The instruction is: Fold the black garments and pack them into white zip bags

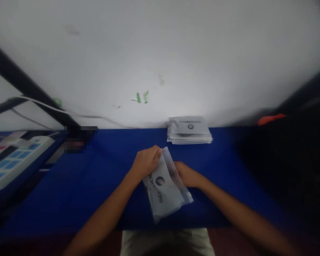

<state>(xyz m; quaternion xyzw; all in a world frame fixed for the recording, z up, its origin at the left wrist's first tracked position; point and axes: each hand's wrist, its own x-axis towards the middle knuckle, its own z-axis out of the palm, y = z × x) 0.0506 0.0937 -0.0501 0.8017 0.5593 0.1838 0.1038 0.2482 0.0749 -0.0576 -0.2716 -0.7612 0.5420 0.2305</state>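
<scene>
A frosted plastic zip bag (166,190) with dark printed lettering and a round logo is held tilted over the blue table. My left hand (147,160) pinches its upper left corner, thumb and fingers closed on it. My right hand (185,174) is at the bag's zip edge on the right, its fingers partly hidden inside or behind the bag, so what they hold cannot be made out. Beyond my hands, a stack of similar printed bags (190,129) lies against the wall.
A white power strip (18,160) with blue sockets is at the left, and a white cable (88,116) runs along the wall (202,64). The blue table (96,188) spans the middle. Something orange (271,119) and a large dark shape stand at the right.
</scene>
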